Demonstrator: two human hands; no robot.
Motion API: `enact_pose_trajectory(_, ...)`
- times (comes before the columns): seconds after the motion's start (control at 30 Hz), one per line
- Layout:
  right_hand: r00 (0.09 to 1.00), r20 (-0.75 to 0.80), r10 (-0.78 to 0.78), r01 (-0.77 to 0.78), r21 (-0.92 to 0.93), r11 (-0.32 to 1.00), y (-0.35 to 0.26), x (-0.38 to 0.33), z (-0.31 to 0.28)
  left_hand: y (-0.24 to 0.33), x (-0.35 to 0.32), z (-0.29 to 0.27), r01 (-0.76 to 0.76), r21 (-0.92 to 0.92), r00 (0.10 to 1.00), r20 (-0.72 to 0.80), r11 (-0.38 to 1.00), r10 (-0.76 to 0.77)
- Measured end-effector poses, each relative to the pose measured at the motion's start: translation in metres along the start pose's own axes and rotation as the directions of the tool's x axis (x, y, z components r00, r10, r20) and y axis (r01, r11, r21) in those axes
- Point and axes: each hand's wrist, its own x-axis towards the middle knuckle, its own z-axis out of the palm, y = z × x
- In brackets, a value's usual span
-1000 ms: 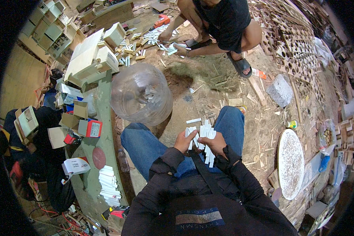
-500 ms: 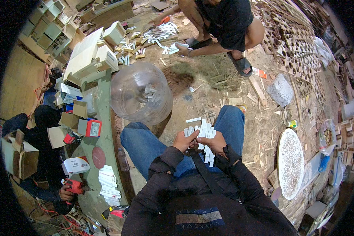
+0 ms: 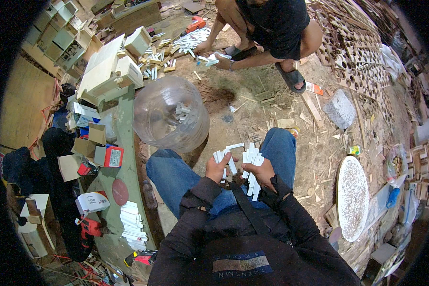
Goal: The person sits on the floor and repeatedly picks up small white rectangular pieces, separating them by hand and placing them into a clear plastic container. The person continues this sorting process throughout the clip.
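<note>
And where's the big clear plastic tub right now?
In the head view, the clear tub is left of centre, beside the green table and beyond the person's left knee.

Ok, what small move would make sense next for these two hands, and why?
Perhaps bring the left hand in toward the right hand, so the bunches can be squared together: both hands grip white strips, a gap parts the two bunches, and the strip ends in the right hand stand staggered.
</note>
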Motion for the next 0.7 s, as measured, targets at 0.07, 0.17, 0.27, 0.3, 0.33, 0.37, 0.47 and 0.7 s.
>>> enact_pose_trajectory(0.07, 1.000, 0.000, 0.005, -0.005, 0.025, 1.000, 0.002, 0.000, 0.000, -0.002, 0.000, 0.000, -0.014, 0.060, 1.000, 0.016, 0.998, 0.013)
enact_pose_trajectory(0.17, 1.000, -0.011, -0.012, 0.012, -0.009, 1.000, 0.002, 0.000, -0.001, -0.004, -0.001, 0.001, 0.008, 0.048, 1.000, -0.008, 0.999, -0.007)
enact_pose_trajectory(0.27, 0.999, -0.042, -0.021, 0.021, -0.014, 1.000, 0.001, -0.001, -0.002, -0.003, -0.001, 0.001, 0.038, -0.161, 0.999, 0.004, 0.986, -0.038)
enact_pose_trajectory(0.3, 0.999, -0.040, -0.010, 0.011, 0.018, 1.000, 0.001, -0.001, -0.001, -0.003, -0.001, 0.001, 0.069, -0.241, 0.998, 0.020, 0.968, -0.066)
enact_pose_trajectory(0.33, 1.000, -0.028, 0.013, -0.011, 0.073, 0.997, 0.001, -0.001, -0.001, -0.002, -0.001, 0.001, 0.092, -0.323, 0.996, 0.028, 0.942, -0.088)
enact_pose_trajectory(0.37, 0.998, -0.057, -0.021, 0.022, 0.020, 1.000, 0.001, -0.001, -0.001, -0.001, -0.001, 0.001, 0.102, -0.323, 0.995, 0.033, 0.941, -0.096)
enact_pose_trajectory(0.47, 0.995, -0.078, -0.061, 0.060, -0.010, 0.998, 0.002, -0.002, 0.000, -0.001, -0.004, 0.006, 0.121, -0.009, 0.992, 0.039, 0.993, -0.121)
enact_pose_trajectory(0.7, 0.998, 0.013, -0.068, 0.069, -0.055, 0.996, -0.004, -0.005, -0.002, -0.002, -0.008, 0.012, 0.102, 0.042, 0.991, 0.086, 0.994, -0.105)
